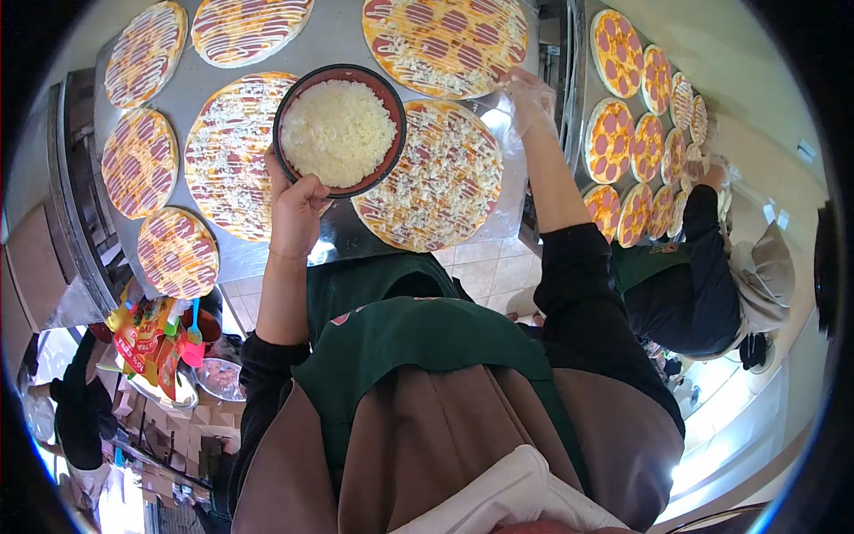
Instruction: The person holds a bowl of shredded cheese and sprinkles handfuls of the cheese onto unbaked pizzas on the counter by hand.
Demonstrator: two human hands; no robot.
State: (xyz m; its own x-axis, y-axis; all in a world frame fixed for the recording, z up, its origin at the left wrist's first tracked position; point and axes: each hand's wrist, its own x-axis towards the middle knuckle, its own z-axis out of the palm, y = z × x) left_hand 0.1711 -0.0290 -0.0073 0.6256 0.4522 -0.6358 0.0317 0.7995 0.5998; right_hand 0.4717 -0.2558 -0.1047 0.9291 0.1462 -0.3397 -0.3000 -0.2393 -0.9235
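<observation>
My left hand grips the near rim of a dark round bowl with its thumb. White grated cheese fills much of the bowl, which is held above the table between two pizzas. On its left lies a pizza with cheese and sauce stripes; on its right is another cheese-covered pizza. My right hand, in a clear plastic glove, is at the right edge of the upper pizza. Its fingers are partly hidden, and I cannot make out whether they hold anything.
Smaller pizzas line the left of the metal table. A second table at the right carries several pizzas, with a co-worker beside it. Bags and a metal bowl are at the lower left, near another person.
</observation>
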